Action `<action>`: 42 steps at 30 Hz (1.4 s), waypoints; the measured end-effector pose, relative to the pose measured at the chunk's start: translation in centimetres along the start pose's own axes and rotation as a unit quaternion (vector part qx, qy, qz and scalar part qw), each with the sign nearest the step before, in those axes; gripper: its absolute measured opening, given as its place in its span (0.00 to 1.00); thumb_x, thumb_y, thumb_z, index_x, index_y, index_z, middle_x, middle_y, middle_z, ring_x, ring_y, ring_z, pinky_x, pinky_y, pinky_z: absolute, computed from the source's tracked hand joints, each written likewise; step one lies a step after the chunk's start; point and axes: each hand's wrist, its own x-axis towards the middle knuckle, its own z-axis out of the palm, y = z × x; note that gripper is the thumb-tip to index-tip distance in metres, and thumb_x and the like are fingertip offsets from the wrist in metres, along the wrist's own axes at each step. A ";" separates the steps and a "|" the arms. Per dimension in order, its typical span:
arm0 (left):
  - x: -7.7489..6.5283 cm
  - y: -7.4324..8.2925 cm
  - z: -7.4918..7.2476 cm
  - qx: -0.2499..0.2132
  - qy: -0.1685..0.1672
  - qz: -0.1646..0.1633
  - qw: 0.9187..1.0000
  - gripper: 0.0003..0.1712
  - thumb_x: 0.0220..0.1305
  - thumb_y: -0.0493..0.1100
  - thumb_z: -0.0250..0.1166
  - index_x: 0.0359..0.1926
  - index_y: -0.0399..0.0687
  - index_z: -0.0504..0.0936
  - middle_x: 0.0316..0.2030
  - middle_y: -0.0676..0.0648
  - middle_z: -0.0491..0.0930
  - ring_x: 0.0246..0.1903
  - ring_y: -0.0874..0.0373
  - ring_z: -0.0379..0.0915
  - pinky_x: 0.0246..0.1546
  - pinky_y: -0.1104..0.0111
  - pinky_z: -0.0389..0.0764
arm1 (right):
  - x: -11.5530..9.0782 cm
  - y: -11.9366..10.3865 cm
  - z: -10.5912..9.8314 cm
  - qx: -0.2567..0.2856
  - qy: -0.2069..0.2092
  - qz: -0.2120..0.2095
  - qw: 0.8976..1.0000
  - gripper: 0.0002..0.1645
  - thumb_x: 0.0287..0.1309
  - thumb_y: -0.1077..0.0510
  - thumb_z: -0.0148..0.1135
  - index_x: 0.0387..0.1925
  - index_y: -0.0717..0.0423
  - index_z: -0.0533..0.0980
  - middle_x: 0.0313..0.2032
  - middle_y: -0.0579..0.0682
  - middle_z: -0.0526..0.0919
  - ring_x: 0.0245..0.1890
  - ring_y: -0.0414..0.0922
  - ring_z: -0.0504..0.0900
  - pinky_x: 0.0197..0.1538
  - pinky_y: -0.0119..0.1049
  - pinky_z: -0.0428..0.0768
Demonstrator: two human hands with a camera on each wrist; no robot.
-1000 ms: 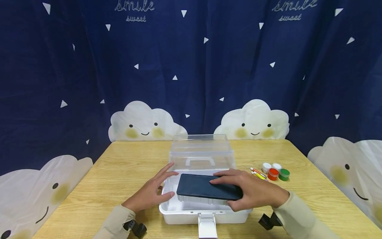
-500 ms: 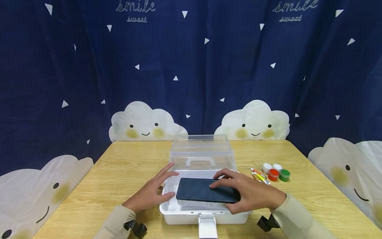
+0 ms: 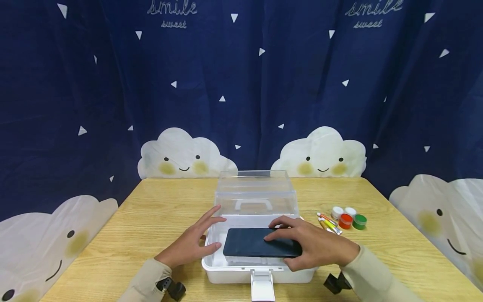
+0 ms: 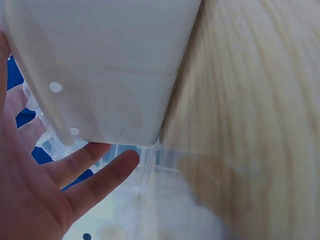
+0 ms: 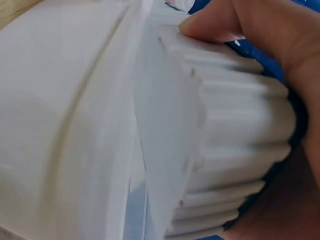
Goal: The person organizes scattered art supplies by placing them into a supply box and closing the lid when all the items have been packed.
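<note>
A white storage box (image 3: pixel 222 274) with its clear lid (image 3: pixel 254 182) raised stands on the table. Inside its walls, low down, is a flat case with a dark blue top (image 3: pixel 245 242) and a white ribbed underside (image 5: pixel 235 110). My right hand (image 3: pixel 313 243) grips the right end of that case, thumb on the near edge and fingers over the top and far side. At the storage box's left wall my left hand (image 3: pixel 192 243) has its fingers spread, tips right at the rim. The left wrist view shows those fingers (image 4: pixel 105 182) beside the white wall.
Right of the storage box lie several slim paint tubes (image 3: pixel 329 223). Next to them stand small pots: a red one (image 3: pixel 345 221), a green one (image 3: pixel 359 222) and white-topped ones (image 3: pixel 337 212). An unfastened white latch (image 3: pixel 262 287) hangs at the box front.
My right hand has lowered the dark-topped case further into the storage box and moved it slightly toward me and left. The case now lies flatter. My left hand has stayed in place.
</note>
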 end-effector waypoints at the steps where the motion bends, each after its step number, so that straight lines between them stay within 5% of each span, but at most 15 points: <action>1: 0.0 0.0 0.0 0.000 0.000 -0.002 1.000 0.34 0.63 0.59 0.63 0.68 0.72 0.63 0.75 0.59 0.42 0.71 0.53 0.51 0.50 0.60 0.78 | 0.0 0.0 0.1 -0.004 -0.001 -0.001 1.000 0.32 0.49 0.49 0.68 0.58 0.27 0.74 0.61 0.41 0.68 0.54 0.42 0.71 0.52 0.40 0.75; 13: 0.1 0.2 0.0 -0.005 -0.002 -0.011 1.000 0.34 0.62 0.58 0.64 0.68 0.72 0.63 0.75 0.61 0.42 0.70 0.54 0.53 0.48 0.64 0.79 | 0.1 0.3 0.4 -0.017 -0.031 0.030 0.999 0.29 0.51 0.47 0.66 0.57 0.27 0.75 0.61 0.42 0.71 0.54 0.45 0.72 0.52 0.44 0.75; 23: 0.2 0.2 0.0 -0.004 0.000 -0.011 1.000 0.34 0.62 0.58 0.65 0.68 0.71 0.64 0.75 0.61 0.42 0.70 0.53 0.53 0.48 0.64 0.80 | 0.3 0.8 0.6 -0.017 -0.036 0.013 0.999 0.24 0.52 0.45 0.65 0.54 0.37 0.78 0.58 0.44 0.75 0.53 0.43 0.75 0.54 0.42 0.77; 34: 0.1 -0.1 0.1 -0.014 0.002 0.000 1.000 0.34 0.62 0.57 0.65 0.68 0.68 0.65 0.75 0.59 0.43 0.70 0.53 0.53 0.48 0.64 0.80 | -0.1 0.7 0.2 0.005 -0.062 0.033 0.998 0.22 0.58 0.46 0.62 0.55 0.33 0.78 0.58 0.45 0.73 0.54 0.44 0.73 0.55 0.45 0.76; 42: 0.0 -0.2 0.2 -0.008 0.006 0.008 1.000 0.34 0.62 0.58 0.64 0.68 0.69 0.64 0.75 0.58 0.43 0.70 0.52 0.53 0.48 0.64 0.80 | -0.5 0.1 -0.5 0.005 -0.073 0.086 0.994 0.29 0.52 0.41 0.67 0.57 0.35 0.76 0.56 0.42 0.72 0.51 0.42 0.72 0.53 0.44 0.77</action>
